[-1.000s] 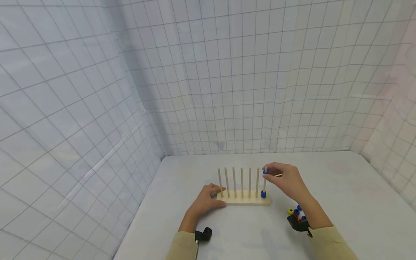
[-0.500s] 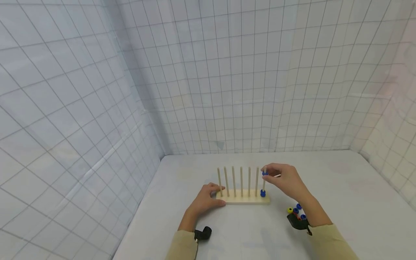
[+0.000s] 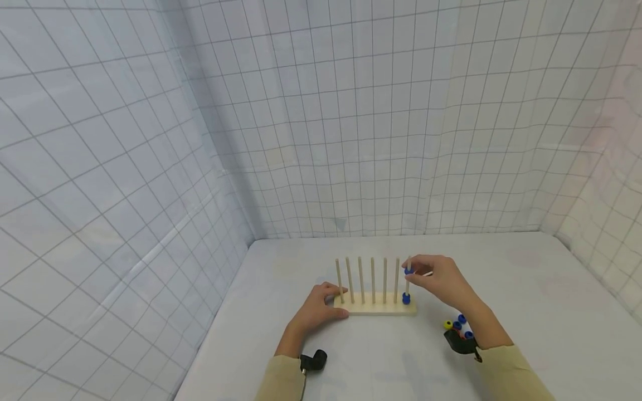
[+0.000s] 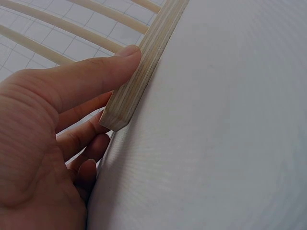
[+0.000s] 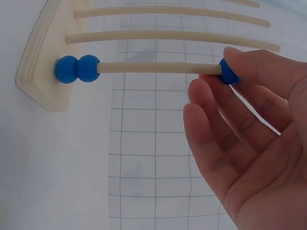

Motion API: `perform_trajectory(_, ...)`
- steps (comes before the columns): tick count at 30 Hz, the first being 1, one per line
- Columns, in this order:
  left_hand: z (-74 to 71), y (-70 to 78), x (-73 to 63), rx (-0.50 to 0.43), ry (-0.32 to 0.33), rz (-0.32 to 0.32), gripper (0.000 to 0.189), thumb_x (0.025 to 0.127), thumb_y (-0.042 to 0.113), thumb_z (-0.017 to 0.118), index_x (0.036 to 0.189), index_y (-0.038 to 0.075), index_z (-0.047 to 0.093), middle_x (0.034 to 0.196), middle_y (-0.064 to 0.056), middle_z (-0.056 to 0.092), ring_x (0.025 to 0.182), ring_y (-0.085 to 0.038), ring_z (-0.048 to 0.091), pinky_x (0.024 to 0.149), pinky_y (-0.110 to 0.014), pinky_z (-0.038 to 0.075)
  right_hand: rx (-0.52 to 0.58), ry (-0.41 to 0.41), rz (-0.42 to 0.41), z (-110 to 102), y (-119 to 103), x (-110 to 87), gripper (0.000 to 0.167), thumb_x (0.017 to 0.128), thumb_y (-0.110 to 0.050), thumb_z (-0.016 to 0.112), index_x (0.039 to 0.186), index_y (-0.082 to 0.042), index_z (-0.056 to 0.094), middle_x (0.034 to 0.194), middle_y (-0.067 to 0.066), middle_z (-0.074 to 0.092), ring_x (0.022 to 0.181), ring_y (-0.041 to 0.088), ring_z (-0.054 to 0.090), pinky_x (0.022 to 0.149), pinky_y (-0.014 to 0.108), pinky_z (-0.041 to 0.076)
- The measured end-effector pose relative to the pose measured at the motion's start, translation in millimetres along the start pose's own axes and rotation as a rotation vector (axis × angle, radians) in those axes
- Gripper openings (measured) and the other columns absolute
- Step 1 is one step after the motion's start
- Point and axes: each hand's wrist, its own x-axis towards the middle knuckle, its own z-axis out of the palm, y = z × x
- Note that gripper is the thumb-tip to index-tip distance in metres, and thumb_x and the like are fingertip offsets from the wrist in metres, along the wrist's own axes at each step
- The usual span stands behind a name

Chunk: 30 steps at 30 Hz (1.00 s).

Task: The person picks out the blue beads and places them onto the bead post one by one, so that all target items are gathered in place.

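Note:
A pale wooden peg board (image 3: 373, 309) with several upright pegs stands on the table. My left hand (image 3: 318, 307) grips its left end; in the left wrist view the thumb lies along the edge of the base (image 4: 144, 67) and fingers are behind it. Two blue beads (image 5: 76, 69) sit stacked at the foot of the rightmost peg (image 5: 153, 67). With thumb and fingers my right hand (image 3: 441, 278) pinches another blue bead (image 5: 229, 72), threaded on the upper part of that same peg. The other pegs carry no beads.
Near my right wrist lie several loose beads: a yellow bead (image 3: 448, 324), blue beads (image 3: 462, 319) and a red one partly hidden by the black wrist camera (image 3: 458, 342). White gridded cloth walls (image 3: 351, 139) rise behind the table and at both sides.
My right hand has moved slightly down the rightmost peg with the pinched blue bead. The left hand keeps its grip on the board's left end.

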Motion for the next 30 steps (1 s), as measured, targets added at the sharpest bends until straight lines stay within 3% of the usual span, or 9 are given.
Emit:
perform_trajectory(11,0.5,-5.8,-9.0,0.003,-0.008,0.004,0.058,0.074,0.035,0.09,0.126,0.016,0.072,0.114,0.003,0.063,0.113,-0.023,0.049,0.101,-0.048,0.036,0.014,-0.054,-0.002,9,6,-4.2,0.015,0.091,-0.025,0.077,0.104,-0.03,0.073,0.106,-0.01,0.071,0.091,0.012,0.067,0.074,0.037,0.054)
perform_trajectory(30,0.0,0.6,-0.1,-0.009,0.002,0.0,0.058,0.074,0.034,0.09,0.127,0.018,0.072,0.116,0.003,0.062,0.115,-0.023,0.048,0.102,-0.048,0.035,-0.012,-0.125,0.042,8,16,1.7,0.013,0.09,-0.023,0.078,0.102,-0.028,0.075,0.097,-0.011,0.069,0.091,0.013,0.065,0.074,0.037,0.053)
